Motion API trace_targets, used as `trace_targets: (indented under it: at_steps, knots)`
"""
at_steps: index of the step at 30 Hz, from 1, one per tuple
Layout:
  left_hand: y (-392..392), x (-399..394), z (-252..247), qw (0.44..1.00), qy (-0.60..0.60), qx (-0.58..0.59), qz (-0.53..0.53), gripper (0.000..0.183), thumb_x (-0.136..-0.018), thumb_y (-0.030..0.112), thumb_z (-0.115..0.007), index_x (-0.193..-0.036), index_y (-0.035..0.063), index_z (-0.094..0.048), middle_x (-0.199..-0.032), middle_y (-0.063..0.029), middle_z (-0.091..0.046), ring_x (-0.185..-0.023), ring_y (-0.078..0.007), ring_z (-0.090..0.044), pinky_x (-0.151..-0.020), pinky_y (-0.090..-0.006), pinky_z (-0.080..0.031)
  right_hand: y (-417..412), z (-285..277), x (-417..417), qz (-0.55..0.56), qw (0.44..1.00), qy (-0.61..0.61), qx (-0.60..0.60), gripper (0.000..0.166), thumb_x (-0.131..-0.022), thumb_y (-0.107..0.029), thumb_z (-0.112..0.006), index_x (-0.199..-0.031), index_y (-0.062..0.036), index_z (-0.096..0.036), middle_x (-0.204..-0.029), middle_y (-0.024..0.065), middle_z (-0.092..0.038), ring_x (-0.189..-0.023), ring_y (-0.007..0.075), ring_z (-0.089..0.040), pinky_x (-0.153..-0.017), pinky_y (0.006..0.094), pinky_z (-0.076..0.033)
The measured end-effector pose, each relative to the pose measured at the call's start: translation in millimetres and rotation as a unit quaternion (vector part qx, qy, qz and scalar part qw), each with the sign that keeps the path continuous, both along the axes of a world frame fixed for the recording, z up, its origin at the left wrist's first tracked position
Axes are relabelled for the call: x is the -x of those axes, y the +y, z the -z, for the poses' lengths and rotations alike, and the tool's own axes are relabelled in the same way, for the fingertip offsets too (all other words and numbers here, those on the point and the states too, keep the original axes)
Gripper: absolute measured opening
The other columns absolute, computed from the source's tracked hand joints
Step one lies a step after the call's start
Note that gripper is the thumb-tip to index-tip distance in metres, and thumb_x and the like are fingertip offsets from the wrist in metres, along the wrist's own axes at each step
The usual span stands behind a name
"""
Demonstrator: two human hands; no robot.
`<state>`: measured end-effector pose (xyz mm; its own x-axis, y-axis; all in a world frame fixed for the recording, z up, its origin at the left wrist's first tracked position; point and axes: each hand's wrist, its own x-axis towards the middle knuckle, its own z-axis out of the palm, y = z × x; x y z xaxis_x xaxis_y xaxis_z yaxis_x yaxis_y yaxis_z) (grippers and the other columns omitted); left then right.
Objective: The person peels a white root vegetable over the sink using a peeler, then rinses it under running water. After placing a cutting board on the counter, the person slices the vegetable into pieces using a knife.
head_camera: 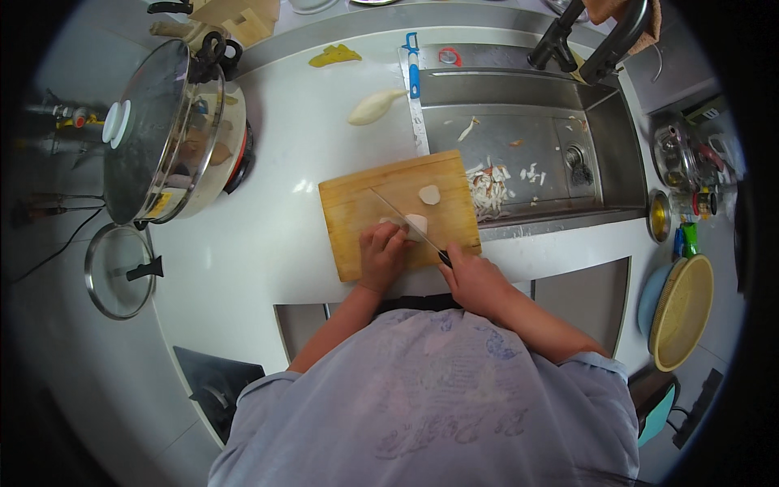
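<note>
My right hand [478,285] grips the black handle of a kitchen knife [389,204], whose thin blade slants across a wooden cutting board [350,204] towards the far left. Under the curled fingers of my left hand [382,255] is a pale, peeled root vegetable, mostly hidden by that hand. A white cut piece [418,224] lies at the blade, close to my left fingertips. Farther up the board is a separate rounded piece [429,195]. Beyond the board, a whole peeled root vegetable [372,108] with a tapered end rests on the white counter [277,243].
The board's right edge overlaps a steel sink [624,122] holding peelings [489,187], with a dark faucet [563,42] behind. A blue peeler [414,73] lies at the sink's left rim. A large glass-lidded pot [146,134] stands left; a yellow basket [681,313] sits right.
</note>
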<state>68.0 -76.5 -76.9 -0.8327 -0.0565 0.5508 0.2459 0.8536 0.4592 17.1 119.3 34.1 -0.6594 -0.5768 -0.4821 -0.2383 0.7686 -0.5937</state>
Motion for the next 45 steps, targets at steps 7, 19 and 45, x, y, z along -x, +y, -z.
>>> trace_targets:
  at_steps: [7, 19, 45]
  knots:
    - [3.9, 1.6, -1.2, 1.0, 0.017, 0.002, -0.004, 0.036, -0.073, 0.012, -0.076, -0.107, 0.0091, -0.064, -0.106, -0.005, -0.057, -0.101, -0.0277, -0.052, -0.086, -0.0386, -0.042, 3.1, 27.2, -0.1, 0.006, 0.999, 0.03, 0.038, 0.026, -0.094, -0.023, -0.051, -0.105, -0.0005, -0.043, -0.076, 0.0264, -0.064, -0.073, 0.0477, -0.062, -0.067, 0.0561, -0.05]
    - [2.8, -0.9, -1.7, 1.0, 0.014, -0.021, 0.007, 0.038, -0.071, 0.007, -0.075, -0.108, 0.0093, -0.063, -0.105, -0.0066, -0.056, -0.099, -0.0277, -0.052, -0.087, -0.0387, -0.041, 4.0, 44.1, -8.1, 0.006, 0.99, 0.102, 0.101, 0.024, -0.093, -0.02, -0.054, -0.101, -0.0009, -0.044, -0.072, 0.0258, -0.063, -0.072, 0.0467, -0.063, -0.064, 0.0551, -0.05]
    - [2.6, 1.7, -4.7, 1.0, -0.002, -0.02, 0.008, 0.036, -0.074, 0.012, -0.075, -0.107, 0.0093, -0.064, -0.104, -0.0061, -0.055, -0.1, -0.0282, -0.051, -0.087, -0.0406, -0.042, 14.8, 46.0, 17.3, 0.02, 0.989, -0.023, 0.142, 0.029, -0.094, -0.025, -0.054, -0.107, 0.001, -0.046, -0.089, 0.0291, -0.063, -0.084, 0.0482, -0.06, -0.072, 0.0534, -0.049]
